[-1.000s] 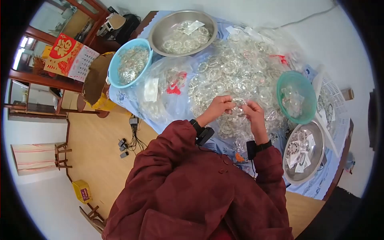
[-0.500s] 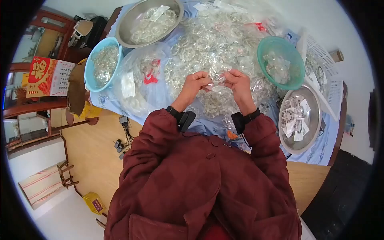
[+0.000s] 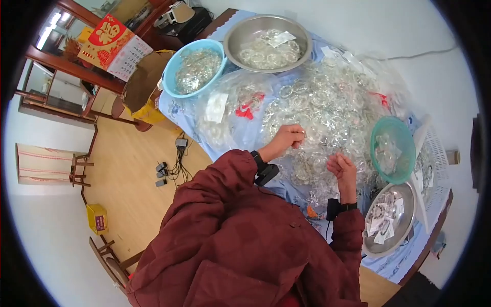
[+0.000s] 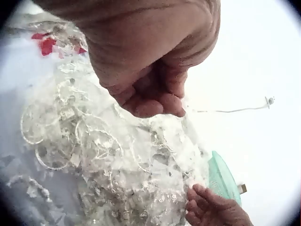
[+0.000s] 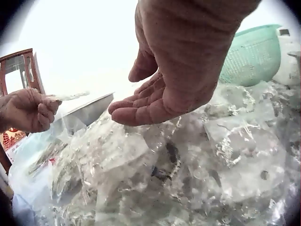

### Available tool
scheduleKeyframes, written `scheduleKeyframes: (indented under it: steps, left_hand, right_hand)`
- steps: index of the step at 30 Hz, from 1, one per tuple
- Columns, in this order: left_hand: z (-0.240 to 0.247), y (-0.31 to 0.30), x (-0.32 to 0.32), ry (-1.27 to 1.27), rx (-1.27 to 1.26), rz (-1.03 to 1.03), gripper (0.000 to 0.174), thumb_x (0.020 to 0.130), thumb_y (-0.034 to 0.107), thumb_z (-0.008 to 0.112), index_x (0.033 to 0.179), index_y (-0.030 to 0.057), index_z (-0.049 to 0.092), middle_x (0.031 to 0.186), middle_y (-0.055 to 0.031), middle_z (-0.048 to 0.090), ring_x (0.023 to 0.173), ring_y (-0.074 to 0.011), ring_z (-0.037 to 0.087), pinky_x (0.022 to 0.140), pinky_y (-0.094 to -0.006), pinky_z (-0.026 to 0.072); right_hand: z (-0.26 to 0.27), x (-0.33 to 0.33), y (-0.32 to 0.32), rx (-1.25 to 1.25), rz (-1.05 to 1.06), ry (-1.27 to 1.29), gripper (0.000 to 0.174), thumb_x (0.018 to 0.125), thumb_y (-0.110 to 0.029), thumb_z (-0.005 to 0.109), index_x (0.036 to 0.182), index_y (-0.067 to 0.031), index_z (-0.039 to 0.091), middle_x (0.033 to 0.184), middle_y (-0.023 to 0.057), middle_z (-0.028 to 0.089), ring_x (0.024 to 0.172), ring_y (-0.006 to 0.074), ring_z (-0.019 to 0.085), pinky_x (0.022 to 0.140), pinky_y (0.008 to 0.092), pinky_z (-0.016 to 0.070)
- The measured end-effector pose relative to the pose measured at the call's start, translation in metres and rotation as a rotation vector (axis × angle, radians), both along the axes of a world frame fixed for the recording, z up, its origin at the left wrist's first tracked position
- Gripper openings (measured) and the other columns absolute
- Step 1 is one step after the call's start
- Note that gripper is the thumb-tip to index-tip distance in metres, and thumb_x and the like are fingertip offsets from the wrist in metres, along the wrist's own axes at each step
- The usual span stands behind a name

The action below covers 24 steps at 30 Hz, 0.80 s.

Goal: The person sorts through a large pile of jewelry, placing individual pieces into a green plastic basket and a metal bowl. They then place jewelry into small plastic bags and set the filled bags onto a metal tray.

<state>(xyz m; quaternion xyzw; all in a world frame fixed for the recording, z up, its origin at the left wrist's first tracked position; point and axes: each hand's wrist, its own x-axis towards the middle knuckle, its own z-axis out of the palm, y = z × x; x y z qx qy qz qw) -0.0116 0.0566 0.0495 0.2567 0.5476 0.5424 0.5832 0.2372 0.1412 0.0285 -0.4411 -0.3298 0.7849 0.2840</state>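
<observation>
My left hand [image 3: 286, 139], over the left part of a heap of bracelets in clear bags [image 3: 332, 107], has its fingertips drawn together. In the right wrist view it pinches a thin, pale, see-through piece [image 5: 75, 96], seen nearly edge-on. My right hand [image 3: 343, 171] is above the heap's near right side, apart from the left. Its fingers [image 5: 141, 113] are loosely bent and the thumb is spread away, with nothing between them. Several bagged bracelets [image 5: 244, 146] lie below it, one with dark beads [image 5: 167, 162].
A green plastic basket [image 3: 378, 166] stands right of the heap, beside a steel bowl [image 3: 409, 210] of carded bracelets. At the back left are a blue basin [image 3: 169, 77] and a larger steel basin [image 3: 243, 41]. A clear bag with red print [image 3: 249, 106] lies left of the heap.
Both hands were together at a shiny clear piece; now they are apart. The right hand has let go and moved right, while the left keeps its pinch. The head view has shifted.
</observation>
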Motion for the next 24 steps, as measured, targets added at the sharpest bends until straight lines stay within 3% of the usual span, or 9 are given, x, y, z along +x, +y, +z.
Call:
scheduleKeyframes:
  steps: [5, 7, 9, 10, 13, 21, 24]
  left_hand:
    - [0.008, 0.012, -0.037, 0.072, 0.018, 0.152, 0.007, 0.080, 0.007, 0.053, 0.081, 0.0037, 0.060, 0.067, -0.0012, 0.058, 0.055, -0.0082, 0.051, 0.051, -0.0222, 0.0411]
    - [0.001, 0.029, -0.067, 0.126, 0.137, 0.232, 0.010, 0.081, 0.007, 0.052, 0.087, 0.0033, 0.059, 0.073, -0.0026, 0.060, 0.061, -0.0102, 0.054, 0.053, -0.0233, 0.0418]
    - [0.019, 0.048, -0.087, 0.053, 0.353, 0.472, 0.015, 0.082, 0.006, 0.052, 0.096, 0.0034, 0.058, 0.081, -0.0046, 0.060, 0.071, -0.0123, 0.058, 0.058, -0.0240, 0.0445]
    - [0.020, 0.053, -0.092, 0.051, 0.353, 0.470, 0.015, 0.082, 0.006, 0.052, 0.096, 0.0034, 0.058, 0.081, -0.0046, 0.060, 0.071, -0.0123, 0.058, 0.058, -0.0240, 0.0445]
    - [0.024, 0.063, -0.102, 0.053, 0.251, 0.763, 0.019, 0.083, 0.006, 0.051, 0.102, 0.0036, 0.056, 0.088, -0.0065, 0.060, 0.081, -0.0144, 0.059, 0.065, -0.0247, 0.0467]
    - [-0.058, -0.018, -0.085, 0.137, 0.033, 0.386, 0.021, 0.082, 0.010, 0.054, 0.102, 0.0035, 0.056, 0.091, -0.0074, 0.061, 0.081, -0.0163, 0.059, 0.068, -0.0264, 0.0480]
    - [-0.046, -0.055, -0.055, 0.143, -0.115, 0.316, 0.022, 0.082, 0.013, 0.055, 0.102, 0.0037, 0.056, 0.090, -0.0069, 0.062, 0.079, -0.0150, 0.059, 0.068, -0.0272, 0.0487]
  right_hand:
    - [-0.019, 0.025, -0.013, -0.046, -0.019, -0.014, 0.023, 0.085, -0.013, 0.056, 0.104, 0.0005, 0.057, 0.085, 0.0136, 0.065, 0.069, 0.0206, 0.065, 0.060, 0.0306, 0.0549]
    - [-0.021, 0.026, -0.011, -0.051, -0.024, -0.019, 0.022, 0.085, -0.013, 0.056, 0.103, 0.0004, 0.057, 0.084, 0.0132, 0.065, 0.068, 0.0203, 0.065, 0.060, 0.0303, 0.0548]
    - [-0.020, 0.028, -0.016, -0.027, -0.027, -0.032, 0.021, 0.086, -0.012, 0.055, 0.103, 0.0001, 0.058, 0.084, 0.0130, 0.065, 0.068, 0.0202, 0.065, 0.060, 0.0302, 0.0547]
    - [-0.020, 0.028, -0.017, -0.014, -0.026, -0.037, 0.021, 0.086, -0.012, 0.055, 0.102, 0.0000, 0.058, 0.084, 0.0128, 0.065, 0.068, 0.0201, 0.065, 0.060, 0.0301, 0.0547]
    - [-0.020, 0.028, -0.017, -0.022, -0.032, -0.025, 0.021, 0.086, -0.012, 0.054, 0.103, -0.0004, 0.058, 0.083, 0.0124, 0.065, 0.069, 0.0207, 0.065, 0.061, 0.0309, 0.0553]
    - [-0.034, 0.038, -0.017, -0.006, -0.051, -0.109, 0.023, 0.086, -0.014, 0.056, 0.105, -0.0005, 0.057, 0.086, 0.0114, 0.065, 0.072, 0.0208, 0.064, 0.064, 0.0324, 0.0541]
    - [-0.025, 0.048, -0.023, 0.014, -0.050, -0.096, 0.025, 0.085, -0.016, 0.057, 0.105, -0.0006, 0.058, 0.089, 0.0111, 0.065, 0.075, 0.0198, 0.064, 0.067, 0.0305, 0.0533]
